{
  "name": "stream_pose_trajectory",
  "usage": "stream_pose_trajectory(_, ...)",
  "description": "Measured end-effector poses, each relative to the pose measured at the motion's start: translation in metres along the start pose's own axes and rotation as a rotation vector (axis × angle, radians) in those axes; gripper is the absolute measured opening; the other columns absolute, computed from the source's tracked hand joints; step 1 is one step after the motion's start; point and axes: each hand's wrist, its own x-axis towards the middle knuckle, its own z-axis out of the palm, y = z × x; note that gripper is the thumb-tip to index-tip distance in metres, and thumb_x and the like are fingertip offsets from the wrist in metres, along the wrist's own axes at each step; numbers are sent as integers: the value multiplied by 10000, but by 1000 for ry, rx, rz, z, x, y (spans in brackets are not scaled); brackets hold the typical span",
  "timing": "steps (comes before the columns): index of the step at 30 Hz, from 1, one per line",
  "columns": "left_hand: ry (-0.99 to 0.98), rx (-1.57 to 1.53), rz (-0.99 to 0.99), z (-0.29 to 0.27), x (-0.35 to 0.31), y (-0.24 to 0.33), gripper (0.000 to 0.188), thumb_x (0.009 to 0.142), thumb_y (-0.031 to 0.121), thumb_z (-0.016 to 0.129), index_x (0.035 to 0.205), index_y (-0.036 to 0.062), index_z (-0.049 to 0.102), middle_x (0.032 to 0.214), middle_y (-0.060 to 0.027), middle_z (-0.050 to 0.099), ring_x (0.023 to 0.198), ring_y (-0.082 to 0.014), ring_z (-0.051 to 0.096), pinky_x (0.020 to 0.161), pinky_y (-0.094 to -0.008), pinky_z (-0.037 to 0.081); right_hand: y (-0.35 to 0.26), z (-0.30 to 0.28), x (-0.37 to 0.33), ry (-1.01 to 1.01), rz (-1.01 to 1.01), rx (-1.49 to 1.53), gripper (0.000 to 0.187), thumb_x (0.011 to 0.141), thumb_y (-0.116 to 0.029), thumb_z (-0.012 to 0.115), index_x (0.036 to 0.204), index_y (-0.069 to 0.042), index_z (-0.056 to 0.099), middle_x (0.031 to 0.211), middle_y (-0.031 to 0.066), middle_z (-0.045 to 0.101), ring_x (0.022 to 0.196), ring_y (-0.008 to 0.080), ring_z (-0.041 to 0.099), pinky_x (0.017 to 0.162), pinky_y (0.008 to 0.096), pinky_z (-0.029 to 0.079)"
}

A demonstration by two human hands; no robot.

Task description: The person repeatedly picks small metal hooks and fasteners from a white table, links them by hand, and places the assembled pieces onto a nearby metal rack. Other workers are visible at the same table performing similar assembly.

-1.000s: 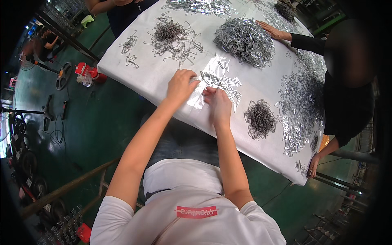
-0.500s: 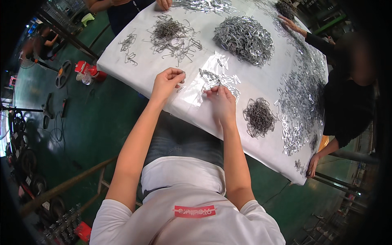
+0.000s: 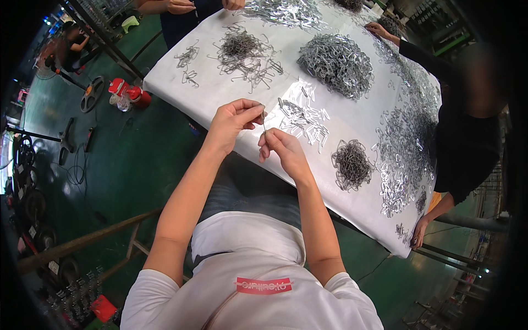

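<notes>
Near the table's front edge, my left hand [image 3: 237,122] and my right hand [image 3: 283,151] come together, both closed in a pinch. A thin metal wire piece [image 3: 264,124] spans the gap between their fingertips; its exact shape is too small to make out. Just beyond and to the right lies a loose spread of small, shiny silver clips [image 3: 308,124]. Right of my right hand sits a tangled heap of dark wire hooks [image 3: 352,165]. Farther off are a large mound of silver metal links [image 3: 336,66] and a scattered pile of wire hooks [image 3: 239,47].
The table has a white cover [image 3: 181,104]. More silver pieces [image 3: 404,143] spread along its right side, where a dark-sleeved co-worker [image 3: 467,132] leans in. Another person's hand [image 3: 180,6] shows at the far left. A red jug [image 3: 137,96] stands left of the table.
My right hand has left the silver clips and moved left and nearer to me, meeting my left hand. The wire piece now stretches between them. The co-worker's far hand has shifted left.
</notes>
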Motion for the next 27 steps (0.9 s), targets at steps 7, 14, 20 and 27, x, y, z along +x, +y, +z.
stream_pose_trajectory(7,88,8,65,-10,-5,1,174,871,170,676,975,31,667,880,-30,674,801,-92,608,716,-236,437,6,6,12,-4,43,-15,309,1008,-246,459,870,-11,604,657,20,548,638,127,578,672,258,471)
stream_pose_trajectory(14,304,146,299,-30,-5,5,155,843,103,695,960,2,692,853,-18,673,793,-67,596,730,-211,454,18,11,38,184,-10,-605,297,976,-303,494,1009,-49,645,759,60,581,664,193,600,656,306,476)
stream_pose_trajectory(20,407,183,366,-68,-2,18,135,850,65,688,961,-12,687,865,-14,672,763,-54,593,694,-192,456,18,-11,51,328,33,-1396,256,835,-155,609,1080,-156,684,913,93,605,854,302,605,716,387,497)
stream_pose_trajectory(27,447,156,349,-86,-17,18,111,861,32,674,960,-18,676,859,-2,652,737,-30,545,669,-172,436,27,-19,153,370,-480,-1372,392,851,-216,643,1217,-85,590,1265,156,536,1212,329,480,997,429,399)
